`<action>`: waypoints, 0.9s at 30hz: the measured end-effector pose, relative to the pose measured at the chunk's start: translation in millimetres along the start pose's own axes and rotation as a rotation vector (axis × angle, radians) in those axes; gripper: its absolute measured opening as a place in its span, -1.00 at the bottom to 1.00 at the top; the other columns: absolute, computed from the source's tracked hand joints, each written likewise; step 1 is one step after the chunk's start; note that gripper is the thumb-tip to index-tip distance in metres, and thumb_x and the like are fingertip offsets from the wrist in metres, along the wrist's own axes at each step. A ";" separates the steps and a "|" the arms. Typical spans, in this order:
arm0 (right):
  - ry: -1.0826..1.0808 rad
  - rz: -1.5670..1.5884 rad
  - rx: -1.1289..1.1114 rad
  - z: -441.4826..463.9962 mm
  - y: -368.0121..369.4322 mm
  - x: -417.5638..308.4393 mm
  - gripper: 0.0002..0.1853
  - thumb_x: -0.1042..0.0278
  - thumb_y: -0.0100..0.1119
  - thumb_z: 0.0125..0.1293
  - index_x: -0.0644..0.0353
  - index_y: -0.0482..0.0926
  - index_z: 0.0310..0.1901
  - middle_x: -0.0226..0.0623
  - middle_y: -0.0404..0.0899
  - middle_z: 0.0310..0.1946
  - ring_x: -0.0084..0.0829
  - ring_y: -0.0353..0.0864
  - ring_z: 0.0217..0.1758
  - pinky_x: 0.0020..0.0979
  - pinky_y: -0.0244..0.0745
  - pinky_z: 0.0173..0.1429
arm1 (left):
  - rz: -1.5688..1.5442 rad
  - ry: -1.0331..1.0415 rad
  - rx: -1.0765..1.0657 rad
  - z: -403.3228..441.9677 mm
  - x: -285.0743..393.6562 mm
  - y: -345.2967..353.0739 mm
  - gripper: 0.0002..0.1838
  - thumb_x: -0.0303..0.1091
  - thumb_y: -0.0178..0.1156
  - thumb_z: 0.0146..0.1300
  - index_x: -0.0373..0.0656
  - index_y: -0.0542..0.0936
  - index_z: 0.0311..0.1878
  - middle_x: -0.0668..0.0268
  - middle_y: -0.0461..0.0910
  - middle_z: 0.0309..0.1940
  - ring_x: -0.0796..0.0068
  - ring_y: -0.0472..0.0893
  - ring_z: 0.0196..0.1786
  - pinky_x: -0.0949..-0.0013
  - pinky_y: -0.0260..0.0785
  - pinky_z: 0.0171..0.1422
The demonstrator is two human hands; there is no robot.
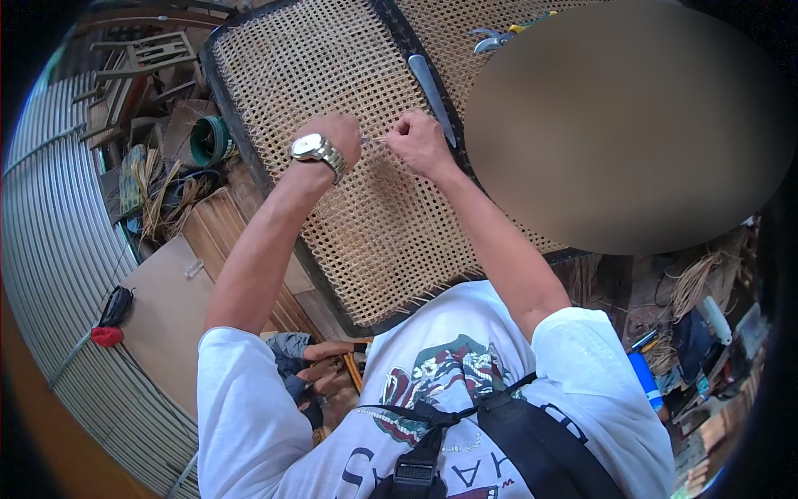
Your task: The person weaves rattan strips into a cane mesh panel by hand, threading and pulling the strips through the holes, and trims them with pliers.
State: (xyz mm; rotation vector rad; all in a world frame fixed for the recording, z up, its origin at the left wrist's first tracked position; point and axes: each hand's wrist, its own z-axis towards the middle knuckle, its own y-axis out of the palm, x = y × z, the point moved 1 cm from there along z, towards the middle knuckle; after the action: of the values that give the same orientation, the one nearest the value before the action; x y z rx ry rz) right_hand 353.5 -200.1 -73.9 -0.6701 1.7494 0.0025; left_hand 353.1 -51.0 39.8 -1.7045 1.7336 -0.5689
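Observation:
A woven cane panel [366,241] in a dark frame lies in front of me. Over its middle is my left hand [337,137], wearing a metal watch [309,146], its fingers closed. Just to the right, my right hand [418,145] is closed in a pinch with the thumb and forefinger together. A thin pale strand [374,140] runs between the two hands; its ends disappear into the fingers. Beside my right hand, a knife with a grey handle [426,79] lies along the dark frame bar.
Cutters [492,40] lie on the cane at the top. At the left are a green bucket [209,140], cane bundles [158,195] and a corrugated metal sheet [58,216]. Another person's arm [328,350] shows below the panel. A blurred oval hides the upper right.

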 end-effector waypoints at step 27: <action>-0.106 0.129 0.147 -80.5 -43.5 1.0 -0.64 0.07 0.31 0.37 0.28 0.65 -0.12 -0.13 0.63 -0.05 -0.27 0.65 0.08 -0.23 0.50 0.21 | -0.118 -0.265 0.401 -21.8 -82.8 -4.8 -0.54 0.12 0.17 0.39 -0.17 0.62 -0.15 0.04 0.72 -0.25 -0.01 0.71 -0.08 -0.04 0.55 0.00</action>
State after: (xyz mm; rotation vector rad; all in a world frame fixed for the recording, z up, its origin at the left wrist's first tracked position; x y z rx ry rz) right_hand 300.6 -264.5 -36.0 -0.4414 1.6695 -0.0014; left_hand 338.1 27.8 69.9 -1.5216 1.2433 -0.6588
